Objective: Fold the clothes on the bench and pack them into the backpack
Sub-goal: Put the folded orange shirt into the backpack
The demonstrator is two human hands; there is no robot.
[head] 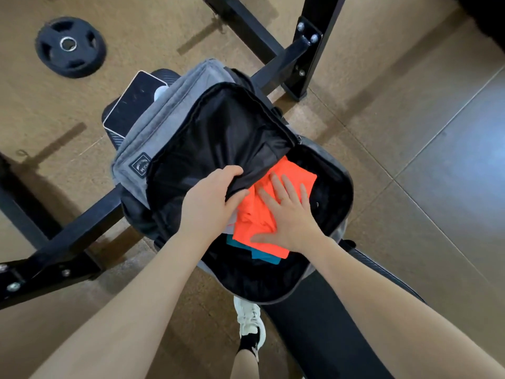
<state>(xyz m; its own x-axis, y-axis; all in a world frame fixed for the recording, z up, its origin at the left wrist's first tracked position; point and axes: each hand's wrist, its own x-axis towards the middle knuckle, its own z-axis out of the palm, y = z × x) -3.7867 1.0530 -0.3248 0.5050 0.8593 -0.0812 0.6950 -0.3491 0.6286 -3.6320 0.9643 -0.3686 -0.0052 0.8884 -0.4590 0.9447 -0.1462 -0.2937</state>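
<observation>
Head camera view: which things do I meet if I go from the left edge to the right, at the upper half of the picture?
Weight plate → phone → grey backpack → black upright post of the bench frame.

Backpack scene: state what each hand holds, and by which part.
The left hand grips the backpack by the edge of its black-lined flap, lifting it open. The right hand holds nothing; it presses flat on the orange garment inside.
</observation>
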